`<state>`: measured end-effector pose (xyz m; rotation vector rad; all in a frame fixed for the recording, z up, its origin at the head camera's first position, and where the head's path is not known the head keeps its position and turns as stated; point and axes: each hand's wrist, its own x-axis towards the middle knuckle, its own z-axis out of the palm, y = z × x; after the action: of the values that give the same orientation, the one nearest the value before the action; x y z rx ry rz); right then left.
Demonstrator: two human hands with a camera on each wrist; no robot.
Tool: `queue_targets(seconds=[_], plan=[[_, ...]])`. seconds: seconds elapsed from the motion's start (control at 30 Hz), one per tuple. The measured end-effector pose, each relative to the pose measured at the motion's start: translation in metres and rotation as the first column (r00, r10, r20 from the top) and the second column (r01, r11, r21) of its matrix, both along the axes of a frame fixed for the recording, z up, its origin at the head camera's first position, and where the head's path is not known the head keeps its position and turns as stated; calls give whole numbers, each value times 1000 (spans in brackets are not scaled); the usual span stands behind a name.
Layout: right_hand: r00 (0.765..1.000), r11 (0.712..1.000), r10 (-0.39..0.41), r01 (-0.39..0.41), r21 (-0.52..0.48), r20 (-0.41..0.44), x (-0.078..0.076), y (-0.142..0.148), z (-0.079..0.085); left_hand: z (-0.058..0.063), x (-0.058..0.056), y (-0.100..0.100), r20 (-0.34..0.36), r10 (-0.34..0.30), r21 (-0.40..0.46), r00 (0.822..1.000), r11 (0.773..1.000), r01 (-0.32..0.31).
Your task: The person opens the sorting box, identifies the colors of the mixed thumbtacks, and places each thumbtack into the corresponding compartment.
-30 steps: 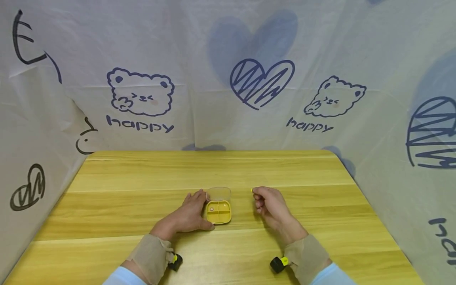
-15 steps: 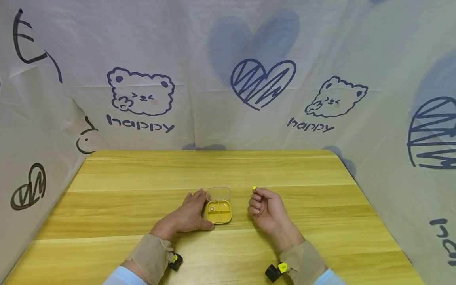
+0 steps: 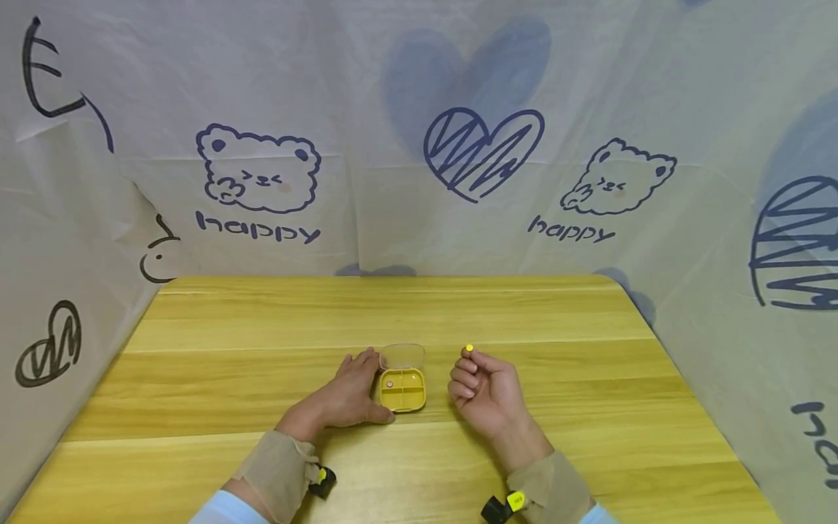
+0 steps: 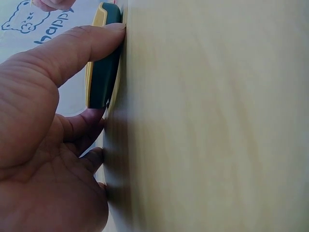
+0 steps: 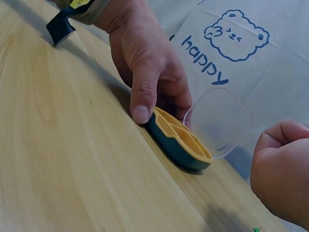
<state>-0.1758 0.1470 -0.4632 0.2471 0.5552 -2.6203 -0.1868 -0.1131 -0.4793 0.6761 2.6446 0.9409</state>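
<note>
A yellow pill box with a dark green underside lies on the table, its clear lid raised at the back. One small pale round piece with a reddish middle sits in its back left compartment. My left hand holds the box from the left, thumb at the front corner and fingers by the back side; the left wrist view shows the thumb on its edge. To the right of the box, my right hand is raised palm up, pinching a small round yellow piece between thumb and index finger.
The wooden table reaches back to a white cloth with blue drawings, which also hangs on both sides. A tiny green thing shows low in the right wrist view. Each wrist wears a band with a small black camera.
My right hand has turned palm up and shifted slightly left and nearer, so the yellow piece now shows its round face. The left hand and the pill box have stayed put.
</note>
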Motion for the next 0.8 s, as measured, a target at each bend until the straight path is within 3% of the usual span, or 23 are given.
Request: queue_targets(seconds=[0.37, 0.8], plan=[[997, 984, 33, -44, -171, -69, 5, -3, -3, 1, 0, 1, -8, -1, -5, 1000, 1000, 1], [991, 976, 61, -85, -201, -120, 6, -3, -9, -2, -1, 2, -9, 9, -15, 1000, 1000, -9]])
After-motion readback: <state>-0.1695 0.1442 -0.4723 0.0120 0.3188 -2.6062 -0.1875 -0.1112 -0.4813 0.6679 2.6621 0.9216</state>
